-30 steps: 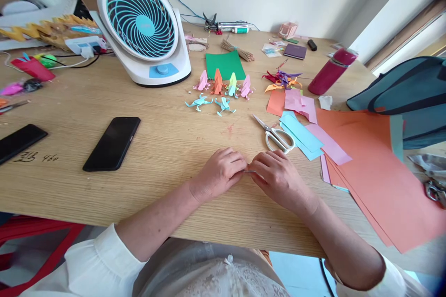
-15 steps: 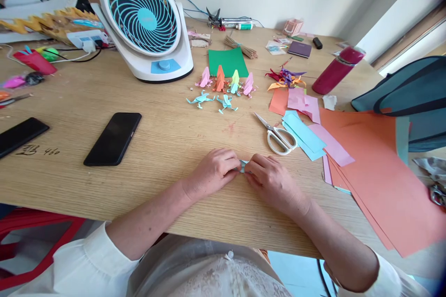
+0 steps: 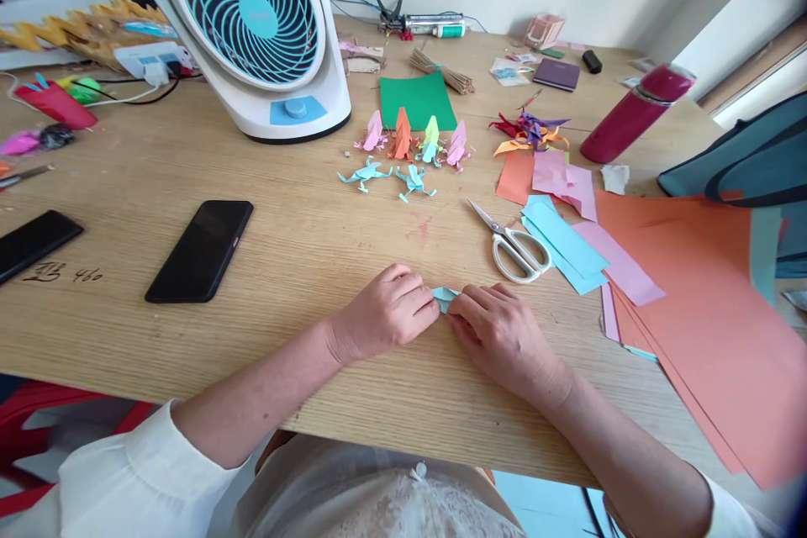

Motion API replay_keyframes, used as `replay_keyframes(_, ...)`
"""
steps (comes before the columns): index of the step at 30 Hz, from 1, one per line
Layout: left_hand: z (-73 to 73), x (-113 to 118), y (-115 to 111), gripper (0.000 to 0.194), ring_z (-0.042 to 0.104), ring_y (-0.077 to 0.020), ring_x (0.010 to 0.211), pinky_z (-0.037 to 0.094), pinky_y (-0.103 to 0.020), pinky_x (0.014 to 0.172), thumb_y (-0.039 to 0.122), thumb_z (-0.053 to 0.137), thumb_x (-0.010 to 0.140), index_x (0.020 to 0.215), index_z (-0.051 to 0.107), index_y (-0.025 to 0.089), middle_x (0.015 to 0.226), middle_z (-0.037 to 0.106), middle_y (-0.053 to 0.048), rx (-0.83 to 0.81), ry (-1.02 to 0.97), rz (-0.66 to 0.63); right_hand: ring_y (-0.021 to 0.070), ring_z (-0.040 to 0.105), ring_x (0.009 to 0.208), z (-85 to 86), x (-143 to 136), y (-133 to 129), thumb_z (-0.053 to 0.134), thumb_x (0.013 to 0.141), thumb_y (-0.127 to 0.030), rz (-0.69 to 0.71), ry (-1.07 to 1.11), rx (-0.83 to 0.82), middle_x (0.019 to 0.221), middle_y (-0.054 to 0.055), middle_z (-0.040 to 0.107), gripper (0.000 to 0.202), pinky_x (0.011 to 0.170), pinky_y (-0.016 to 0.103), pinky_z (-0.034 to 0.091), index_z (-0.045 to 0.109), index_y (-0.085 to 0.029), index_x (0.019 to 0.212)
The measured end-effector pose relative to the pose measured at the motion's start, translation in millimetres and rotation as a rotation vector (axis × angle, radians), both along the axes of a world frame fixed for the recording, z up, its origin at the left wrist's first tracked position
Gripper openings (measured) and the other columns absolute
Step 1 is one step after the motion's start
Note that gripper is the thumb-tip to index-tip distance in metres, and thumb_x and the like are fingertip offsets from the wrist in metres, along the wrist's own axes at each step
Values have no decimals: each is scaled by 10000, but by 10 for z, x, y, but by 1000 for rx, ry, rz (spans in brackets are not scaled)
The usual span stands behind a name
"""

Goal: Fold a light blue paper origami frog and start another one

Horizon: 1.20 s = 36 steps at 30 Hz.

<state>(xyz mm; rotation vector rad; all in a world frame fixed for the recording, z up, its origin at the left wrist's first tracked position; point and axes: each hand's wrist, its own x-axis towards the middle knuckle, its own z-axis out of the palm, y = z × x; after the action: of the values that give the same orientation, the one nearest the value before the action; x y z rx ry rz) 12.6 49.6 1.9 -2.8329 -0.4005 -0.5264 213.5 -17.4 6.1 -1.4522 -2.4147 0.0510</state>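
Note:
A small light-blue folded paper (image 3: 445, 297) lies between my two hands near the table's front edge, its ends partly covered by fingers. My left hand (image 3: 394, 307) is closed on its left end. From the other side my right hand (image 3: 501, 332) pinches the right end. Beyond my hands stand several folded paper figures, among them an orange one (image 3: 402, 134) and a light-blue one (image 3: 414, 181). White-handled scissors (image 3: 518, 254) lie just past my right hand, beside light-blue paper strips (image 3: 567, 244).
A fan (image 3: 252, 17) stands at the back left, with a black phone (image 3: 200, 252) in front of it. Large orange sheets (image 3: 706, 294) cover the right side, near a red bottle (image 3: 636, 113). Green paper (image 3: 417, 99) lies behind the figures.
The view has shifted slightly. More of the light-blue paper shows between my hands, and the fingers of my left hand have shifted on it.

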Motion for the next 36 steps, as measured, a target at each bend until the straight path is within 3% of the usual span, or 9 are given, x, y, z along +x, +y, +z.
replay_keyframes(5, -23, -8, 65, 220, 501, -151, 742, 383, -322, 749, 124, 428, 961, 851, 613, 170, 767, 601, -26, -27, -3, -55, 150, 473, 657, -11, -4, 10, 461, 944, -154, -3, 12, 4, 752, 30, 564, 196, 666, 299, 319, 577, -177, 788)
replay_keyframes(20, -57, -13, 145, 206, 548, -148, 818, 382, -299, 778, 229, 451, 979, 871, 616, 171, 828, 601, -23, -486, -110, 86, 165, 479, 667, -21, -32, 6, 447, 958, -166, -55, 61, -47, 763, 42, 549, 187, 656, 321, 341, 554, -184, 806)
replay_keyframes(31, -71, -23, 132, 226, 534, -159, 799, 399, -314, 771, 220, 401, 993, 886, 592, 165, 816, 572, -32, -435, -73, 93, 166, 469, 653, -17, -27, 7, 477, 958, -190, -57, 62, -45, 739, 31, 535, 173, 645, 326, 333, 539, -194, 797)
replay_keyframes(36, -53, -77, 135, 209, 529, -157, 801, 394, -312, 772, 213, 423, 986, 884, 597, 163, 829, 576, -31, -498, -82, 129, 165, 483, 668, -16, -36, 13, 484, 943, -173, -95, 114, -106, 750, 34, 540, 150, 659, 327, 342, 541, -193, 806)
